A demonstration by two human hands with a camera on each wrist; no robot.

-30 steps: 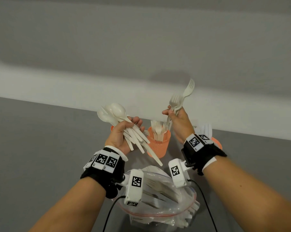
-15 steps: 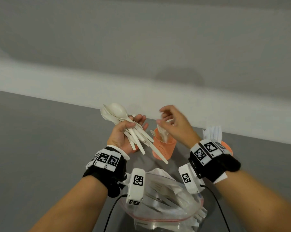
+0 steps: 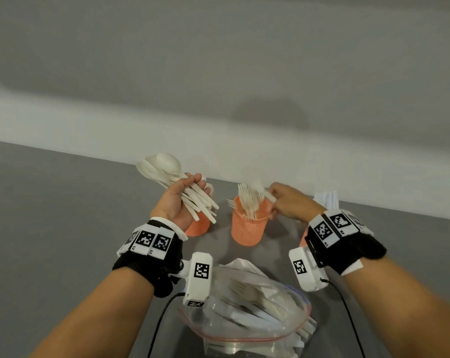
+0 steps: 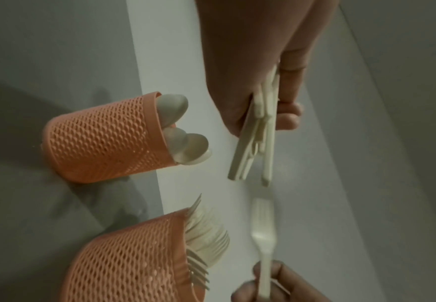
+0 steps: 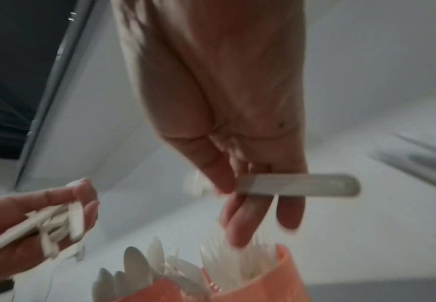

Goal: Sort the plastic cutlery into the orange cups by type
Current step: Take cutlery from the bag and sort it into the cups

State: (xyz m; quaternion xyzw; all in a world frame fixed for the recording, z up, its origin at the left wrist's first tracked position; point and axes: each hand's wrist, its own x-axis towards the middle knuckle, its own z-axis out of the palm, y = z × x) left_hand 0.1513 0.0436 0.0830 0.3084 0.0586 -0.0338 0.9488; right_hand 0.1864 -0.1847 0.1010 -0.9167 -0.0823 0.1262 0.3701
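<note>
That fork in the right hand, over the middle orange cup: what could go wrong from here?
The fork is only pinched near its handle end by the right hand, so it might slip or miss. The fork cup already looks crowded with tines; pushing in could jam or tip it. The left hand grips a splayed bundle of spoons; one could slide out.

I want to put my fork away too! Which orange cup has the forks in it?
The middle orange cup, just below the right hand: fork tines stick up from it. The left cup holds spoons.
</note>
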